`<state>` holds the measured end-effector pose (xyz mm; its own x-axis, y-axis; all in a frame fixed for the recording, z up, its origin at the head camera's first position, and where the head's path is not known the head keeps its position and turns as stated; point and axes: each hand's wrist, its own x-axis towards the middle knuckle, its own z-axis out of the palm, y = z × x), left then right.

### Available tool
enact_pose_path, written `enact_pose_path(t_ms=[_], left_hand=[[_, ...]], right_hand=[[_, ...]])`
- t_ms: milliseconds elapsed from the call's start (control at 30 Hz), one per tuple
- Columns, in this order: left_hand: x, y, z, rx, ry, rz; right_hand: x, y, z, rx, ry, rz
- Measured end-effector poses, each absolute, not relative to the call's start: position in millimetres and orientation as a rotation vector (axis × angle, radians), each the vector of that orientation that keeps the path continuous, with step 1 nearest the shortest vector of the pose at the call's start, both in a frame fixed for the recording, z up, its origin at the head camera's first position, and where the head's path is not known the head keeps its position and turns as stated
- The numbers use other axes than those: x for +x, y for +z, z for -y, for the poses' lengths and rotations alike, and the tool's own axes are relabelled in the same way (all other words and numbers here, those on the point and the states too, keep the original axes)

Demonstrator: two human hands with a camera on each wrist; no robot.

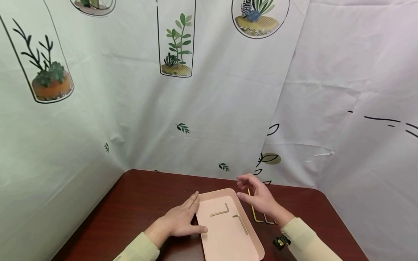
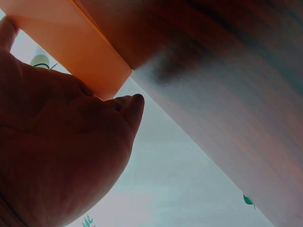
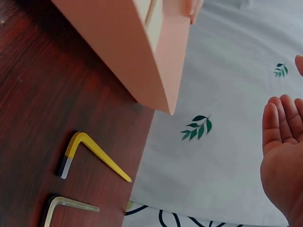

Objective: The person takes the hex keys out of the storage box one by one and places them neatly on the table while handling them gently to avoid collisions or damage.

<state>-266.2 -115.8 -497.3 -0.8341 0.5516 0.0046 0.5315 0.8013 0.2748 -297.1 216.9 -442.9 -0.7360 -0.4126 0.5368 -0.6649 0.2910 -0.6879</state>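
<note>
A pale pink tray (image 1: 228, 244) lies on the table with two L-shaped hex keys in it, one hex key (image 1: 219, 213) towards the far left and another hex key (image 1: 242, 224) along the right side. My left hand (image 1: 179, 219) rests on the tray's left rim, thumb over the edge and fingers extended; its palm (image 2: 61, 142) shows beside the tray wall (image 2: 90, 52). Above the tray's far right corner hovers my right hand (image 1: 258, 197), holding nothing, fingers loosely bent. Below it lie a yellow hex key (image 3: 100, 155) and a silver hex key (image 3: 73, 202), right of the tray.
The dark red-brown wooden table (image 1: 143, 203) has rounded far corners. White fabric (image 1: 209, 119) printed with plants hangs close behind and on both sides. A small black-and-yellow device (image 1: 281, 242) sits at the right sleeve. Part of another key shows by the right wrist.
</note>
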Motion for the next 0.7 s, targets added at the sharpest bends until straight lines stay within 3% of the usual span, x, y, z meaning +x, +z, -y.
enact_pose_path(t_ms=[700], left_hand=[[-266, -497, 115, 0.858, 0.395, -2.91]], right_hand=[[-305, -454, -204, 1.172, 1.096, 2.538]])
